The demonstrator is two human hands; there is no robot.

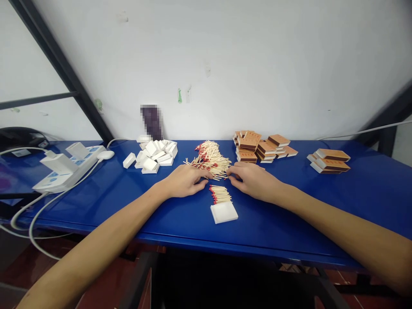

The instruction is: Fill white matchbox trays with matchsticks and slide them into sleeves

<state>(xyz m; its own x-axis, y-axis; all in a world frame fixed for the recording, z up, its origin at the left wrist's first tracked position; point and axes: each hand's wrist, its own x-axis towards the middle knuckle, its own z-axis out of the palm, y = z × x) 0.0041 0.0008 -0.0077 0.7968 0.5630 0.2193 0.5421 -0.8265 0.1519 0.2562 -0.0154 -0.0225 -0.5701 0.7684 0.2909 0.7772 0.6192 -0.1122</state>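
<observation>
A loose heap of wooden matches (210, 159) with red heads lies in the middle of the blue table. My left hand (185, 180) rests at its near left edge, index fingertip touching the matches and thumb held apart. At the near right edge is my right hand (255, 181), its index fingertip by the matches and its thumb apart below. Curled other fingers are partly hidden in both hands. Between the hands and closer to me, a small row of matches (221, 194) lies side by side, heads to the left. Just below that row sits a white matchbox tray (224, 212).
White matchbox trays (157, 154) are piled at the back left. Brown matchbox sleeves (265, 148) are stacked at the back right; a few matchboxes (330, 161) lie farther right. A power strip (69, 169) with plugs and cables occupies the left. A wall (225, 64) stands behind.
</observation>
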